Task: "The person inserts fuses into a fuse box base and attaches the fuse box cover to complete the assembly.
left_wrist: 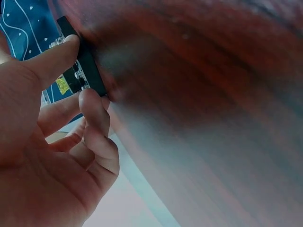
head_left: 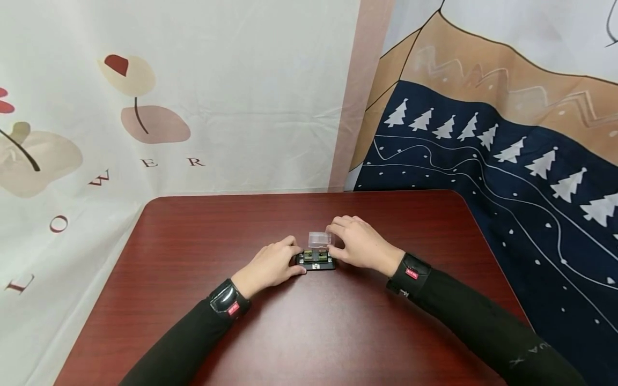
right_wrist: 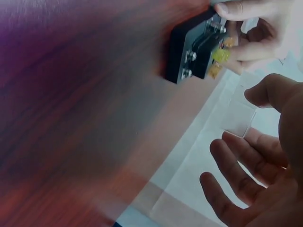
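Note:
A small black fuse block (head_left: 316,265) with metal screw terminals sits on the table. Yellow and orange translucent pieces (right_wrist: 220,55) show on its upper side in the right wrist view. My left hand (head_left: 270,266) grips the block's left end between thumb and fingers. In the left wrist view, the thumb presses on one side of the black base (left_wrist: 92,68). A clear plastic cover (head_left: 317,239) is raised above the block's far side. My right hand (head_left: 359,244) holds that cover at its right edge, thumb and fingers on either side.
Beneath both hands is a reddish-brown wooden table (head_left: 232,225) with rounded far corners. Behind it hangs a pale cloth (head_left: 265,80) with printed shapes and letters. A navy and tan cloth with white trees (head_left: 463,155) hangs at the right.

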Tool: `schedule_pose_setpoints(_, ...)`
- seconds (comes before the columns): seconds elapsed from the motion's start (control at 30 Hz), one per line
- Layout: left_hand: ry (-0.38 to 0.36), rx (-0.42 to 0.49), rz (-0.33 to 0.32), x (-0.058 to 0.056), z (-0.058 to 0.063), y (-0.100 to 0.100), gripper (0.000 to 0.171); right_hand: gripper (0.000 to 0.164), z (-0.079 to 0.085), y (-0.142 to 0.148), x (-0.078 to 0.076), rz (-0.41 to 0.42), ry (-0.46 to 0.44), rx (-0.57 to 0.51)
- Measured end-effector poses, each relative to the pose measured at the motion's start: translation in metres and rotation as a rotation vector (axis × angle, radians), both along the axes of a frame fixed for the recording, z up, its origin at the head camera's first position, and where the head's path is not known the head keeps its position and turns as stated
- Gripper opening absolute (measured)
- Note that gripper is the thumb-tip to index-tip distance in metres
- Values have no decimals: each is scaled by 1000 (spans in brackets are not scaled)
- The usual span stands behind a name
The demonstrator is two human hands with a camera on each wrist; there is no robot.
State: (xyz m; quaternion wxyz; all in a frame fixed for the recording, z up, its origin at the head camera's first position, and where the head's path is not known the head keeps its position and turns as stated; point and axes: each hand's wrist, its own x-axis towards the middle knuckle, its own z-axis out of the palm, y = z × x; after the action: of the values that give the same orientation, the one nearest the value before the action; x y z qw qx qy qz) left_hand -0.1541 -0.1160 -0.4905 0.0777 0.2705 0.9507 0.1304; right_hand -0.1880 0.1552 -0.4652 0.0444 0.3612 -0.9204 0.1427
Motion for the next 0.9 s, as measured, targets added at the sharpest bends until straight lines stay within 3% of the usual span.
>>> schedule_pose_setpoints(0.27,23,4,-12,-1,-2,-2,44,33,-10,-6,5,43,-55,14)
schedule_pose_setpoints(0.9,32,-10,-11,0,-4,-2,41,34,-19,-7,10,68,-48,34)
